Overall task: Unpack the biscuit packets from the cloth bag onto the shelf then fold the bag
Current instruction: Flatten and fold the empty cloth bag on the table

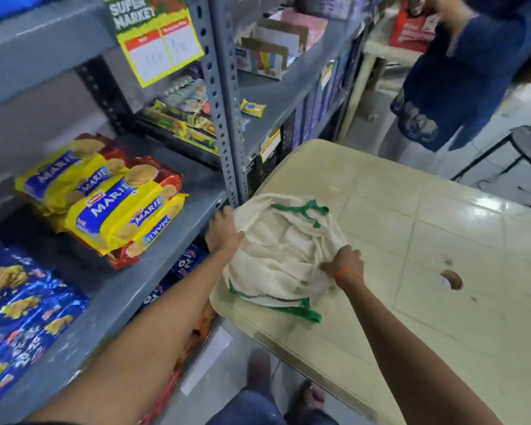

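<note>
A cream cloth bag (pixel 284 250) with green trim and handles lies crumpled and flat on the near-left corner of a beige plastic table (pixel 411 240). My left hand (pixel 223 230) grips the bag's left edge. My right hand (pixel 345 262) presses down on and holds its right side. Several yellow and blue Marie biscuit packets (pixel 114 204) lie stacked on the grey metal shelf (pixel 154 271) to the left, over some red packets. I cannot see inside the bag.
Blue snack packets (pixel 22 308) fill the shelf's near left. A perforated grey upright (pixel 224 118) stands beside the bag. A person in dark blue (pixel 460 75) stands at the far right. A black stand (pixel 515 161) sits beyond the table. My feet are below.
</note>
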